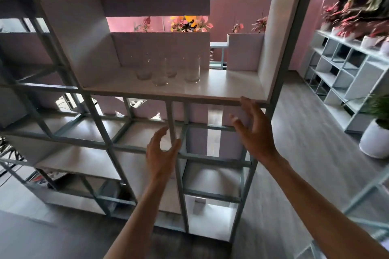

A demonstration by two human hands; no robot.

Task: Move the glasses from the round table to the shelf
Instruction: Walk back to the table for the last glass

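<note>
Several clear drinking glasses [168,70] stand upright in a cluster on the white board of the shelf [221,90], left of its middle. Both my hands hang in the air below that board and hold nothing. My left hand [162,153] has its fingers loosely spread in front of a metal upright. Higher and to the right, my right hand [252,130] has its fingers relaxed, the tips close to the board's front edge. The round table is out of view.
The shelf unit is a grey metal frame [174,124] with white panels and several lower compartments. A second shelf unit with potted pink plants [345,65] lines the right wall. A white pot with a green plant [374,139] stands on the wooden floor.
</note>
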